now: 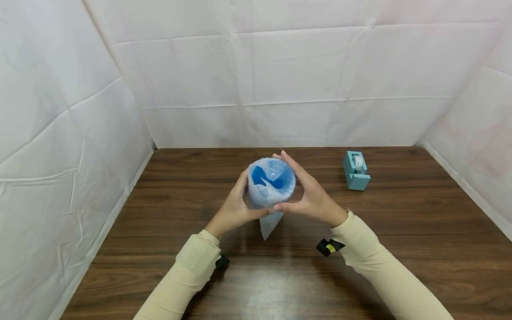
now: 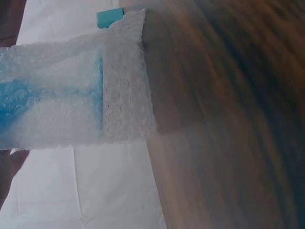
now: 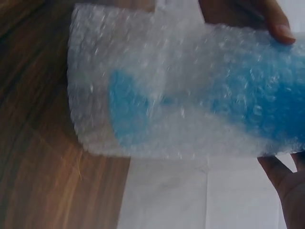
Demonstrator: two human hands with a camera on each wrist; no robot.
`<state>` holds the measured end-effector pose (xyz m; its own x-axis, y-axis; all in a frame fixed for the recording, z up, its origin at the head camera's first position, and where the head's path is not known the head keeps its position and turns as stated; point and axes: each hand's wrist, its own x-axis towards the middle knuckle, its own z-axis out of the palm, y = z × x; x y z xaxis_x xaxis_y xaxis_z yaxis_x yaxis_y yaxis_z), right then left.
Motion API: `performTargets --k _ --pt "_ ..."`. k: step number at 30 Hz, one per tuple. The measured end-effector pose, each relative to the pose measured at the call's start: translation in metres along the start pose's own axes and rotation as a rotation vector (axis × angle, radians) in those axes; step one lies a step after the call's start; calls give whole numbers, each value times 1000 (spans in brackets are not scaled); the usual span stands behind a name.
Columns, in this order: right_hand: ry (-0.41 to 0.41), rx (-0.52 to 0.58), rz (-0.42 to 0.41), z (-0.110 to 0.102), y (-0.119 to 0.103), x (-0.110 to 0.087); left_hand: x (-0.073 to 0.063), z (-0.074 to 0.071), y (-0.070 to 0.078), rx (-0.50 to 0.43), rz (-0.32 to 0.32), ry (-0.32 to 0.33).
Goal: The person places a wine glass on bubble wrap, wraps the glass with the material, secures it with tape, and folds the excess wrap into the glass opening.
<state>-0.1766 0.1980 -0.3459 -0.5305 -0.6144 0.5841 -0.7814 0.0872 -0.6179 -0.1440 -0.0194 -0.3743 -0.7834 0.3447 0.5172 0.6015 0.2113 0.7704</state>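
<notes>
A blue stemmed glass (image 3: 281, 100) stands roughly upright between both hands, rolled in bubble wrap (image 1: 260, 195). Through the plastic, the right wrist view shows its bowl narrowing to a stem and a flat foot. My left hand (image 1: 234, 211) grips the roll from the left, thumb across the near side. From the right, my right hand (image 1: 314, 198) curves round it, its thumb tip meeting the left thumb at the front. The wrap's top end is loosely open with blue showing inside, and a pointed flap (image 1: 270, 224) hangs below the thumbs.
A teal tape dispenser (image 1: 356, 171) with a roll of clear tape sits on the brown wooden table (image 1: 180, 191), back right of the hands. White sheeting (image 1: 296, 71) encloses the table at the back and both sides.
</notes>
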Motion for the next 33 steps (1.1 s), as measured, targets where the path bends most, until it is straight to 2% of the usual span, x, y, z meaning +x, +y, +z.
performTargets --k 3,5,8,13,15,18,21,25,28,33 --pt "24 10 -1 1 1 -1 0 -1 0 13 3 -17" --pt "35 16 0 1 1 -2 0 -2 0 25 33 -24" --pt "50 24 8 1 1 -3 0 -7 -2 51 122 1" --pt "60 33 37 0 2 -5 -4 -18 1 126 312 76" --pt "59 39 34 -1 2 -5 -5 -21 3 174 376 72" --pt "57 50 12 -1 3 -4 -4 -23 6 257 445 31" --pt "53 67 -8 -1 3 -3 -2 -23 5 358 490 -11" --pt "51 84 -11 -1 3 -4 1 -22 5 485 549 -27" --pt "53 89 -14 -1 3 -4 4 -23 7 549 584 -35" --pt "53 82 -38 0 4 -5 8 -25 11 626 601 -53"
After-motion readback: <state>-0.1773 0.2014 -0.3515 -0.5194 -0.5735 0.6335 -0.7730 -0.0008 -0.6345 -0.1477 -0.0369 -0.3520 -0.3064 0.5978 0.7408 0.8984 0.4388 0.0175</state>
